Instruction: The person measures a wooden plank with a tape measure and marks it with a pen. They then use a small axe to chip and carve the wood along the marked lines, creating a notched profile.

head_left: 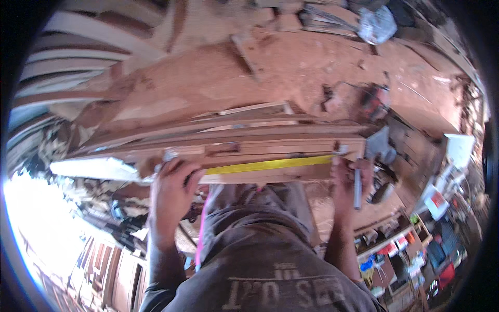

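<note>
A yellow tape measure (267, 165) stretches along the near face of stacked wooden boards (285, 145) lying across the person's front. At the tape's left end, my left hand (174, 184) is closed, fingers curled on tape and board edge; whatever else is in it is hidden. My right hand (349, 174), at the other end, grips a narrow silver metal tool (357, 190) hanging downward beside the tape. A small dark reddish piece (222, 148) sits on the boards between the hands. A pink line (200, 234) hangs beside my left hand, behind the board.
Curved wooden pieces (83, 62) fill the upper left. A red power tool (374, 101) with a cord sits on the dusty ground (208, 78). A silvery bag (377, 26) lies at the top. Wooden trays (392, 231) of tools and coloured items are at lower right; bright light enters from the left.
</note>
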Available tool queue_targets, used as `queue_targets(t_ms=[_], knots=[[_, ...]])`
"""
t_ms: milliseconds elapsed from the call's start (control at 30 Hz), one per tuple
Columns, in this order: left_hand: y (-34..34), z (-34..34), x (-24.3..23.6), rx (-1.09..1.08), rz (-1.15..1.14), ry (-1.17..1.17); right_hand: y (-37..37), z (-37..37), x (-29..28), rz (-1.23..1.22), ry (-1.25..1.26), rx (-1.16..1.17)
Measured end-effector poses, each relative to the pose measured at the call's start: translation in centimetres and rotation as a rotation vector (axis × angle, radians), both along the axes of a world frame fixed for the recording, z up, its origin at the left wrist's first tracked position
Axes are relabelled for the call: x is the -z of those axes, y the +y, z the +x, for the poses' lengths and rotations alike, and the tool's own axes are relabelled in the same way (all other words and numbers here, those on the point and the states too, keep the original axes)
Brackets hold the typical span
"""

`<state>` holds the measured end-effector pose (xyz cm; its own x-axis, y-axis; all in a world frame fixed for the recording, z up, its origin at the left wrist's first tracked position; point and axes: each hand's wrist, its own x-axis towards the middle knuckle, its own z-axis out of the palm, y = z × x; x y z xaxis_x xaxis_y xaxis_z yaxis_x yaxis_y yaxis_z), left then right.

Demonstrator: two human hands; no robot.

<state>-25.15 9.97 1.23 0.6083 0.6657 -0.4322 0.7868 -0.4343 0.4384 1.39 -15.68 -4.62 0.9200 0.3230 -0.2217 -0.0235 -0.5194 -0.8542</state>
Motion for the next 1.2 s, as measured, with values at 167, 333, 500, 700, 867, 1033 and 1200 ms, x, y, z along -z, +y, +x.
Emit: queue_targets(t_ms=[167,333,500,700,867,1033,1200], knots=[[0.7,-2.0,0.2,-0.106,0.051,0.189,1.4,0.0,-0.7,0.052,0.029,-0.021],[1.2,-1.4,1.4,-0.002,0.219,0.180,-0.4,0.3,0.6,0.009,-0.087,-0.088],[1.4,-0.9,1.3,0.032,0.209,0.213,0.8,0.2,-0.4,-0.015,-0.074,-0.080],[2.0,-0.5,1.2,0.074,0.145,0.302,1.3,0.1,-0.7,-0.005,-0.097,-0.086],[2.0,-1.0,1.4,0.063,0.103,0.318,1.2,0.2,-0.4,0.003,-0.043,-0.068],[2.1,-0.6,1.3,0.063,0.090,0.353,0.2,0.3,0.4,0.039,-0.046,-0.052],[2.0,-0.4,1.7,0.064,0.099,0.373,-0.2,0.7,0.1,0.144,0.017,-0.034]])
